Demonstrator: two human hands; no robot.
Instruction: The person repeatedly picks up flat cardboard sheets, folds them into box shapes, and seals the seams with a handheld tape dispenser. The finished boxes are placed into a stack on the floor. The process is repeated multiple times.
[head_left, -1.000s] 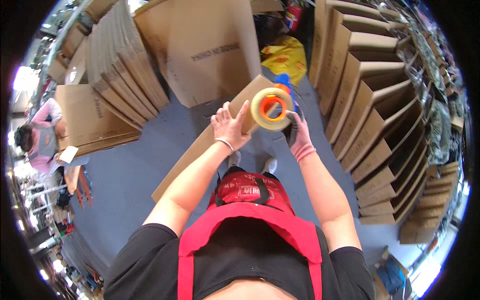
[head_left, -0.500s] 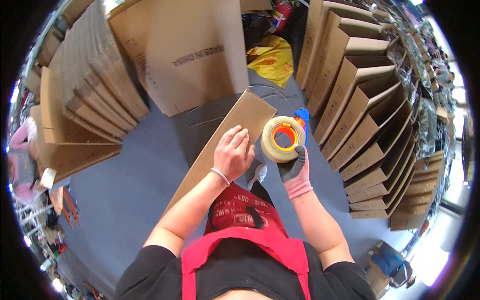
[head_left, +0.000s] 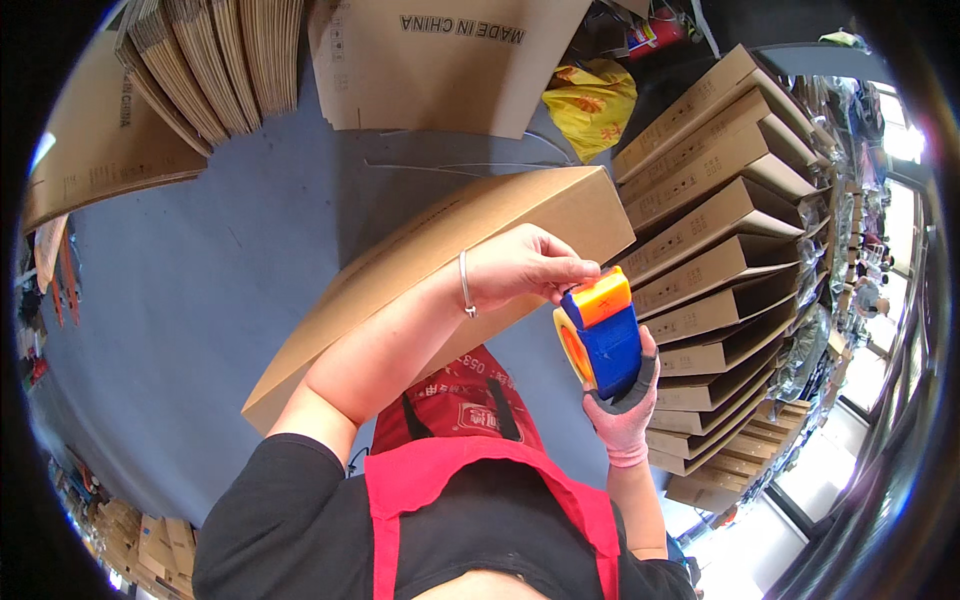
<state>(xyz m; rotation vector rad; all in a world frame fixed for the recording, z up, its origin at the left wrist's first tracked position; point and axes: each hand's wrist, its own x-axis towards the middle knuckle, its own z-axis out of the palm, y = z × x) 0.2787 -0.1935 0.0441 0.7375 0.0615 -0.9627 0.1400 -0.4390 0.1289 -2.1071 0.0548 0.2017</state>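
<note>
My right hand (head_left: 628, 410), in a pink and grey glove, grips a blue and orange tape dispenser (head_left: 610, 345), its blue side now toward me. Part of the tape roll (head_left: 572, 342) shows at the dispenser's left edge. At the orange front end, my bare left hand (head_left: 525, 265) has thumb and fingers pinched together. Whatever lies between those fingertips is too small to make out. Under my left forearm a long, shut cardboard box (head_left: 400, 270) slants from lower left to upper right.
Folded cartons stand in a long row (head_left: 720, 210) on the right. Flat cardboard stacks (head_left: 220, 70) fill the upper left, beside a large cardboard sheet (head_left: 440, 70). A yellow plastic bag (head_left: 592, 105) and loose strapping (head_left: 450, 166) lie on the grey floor ahead.
My left hand has left the box top and come to the dispenser's front end. The dispenser has turned in my right hand, blue side now facing me. The box appears larger and more tilted.
</note>
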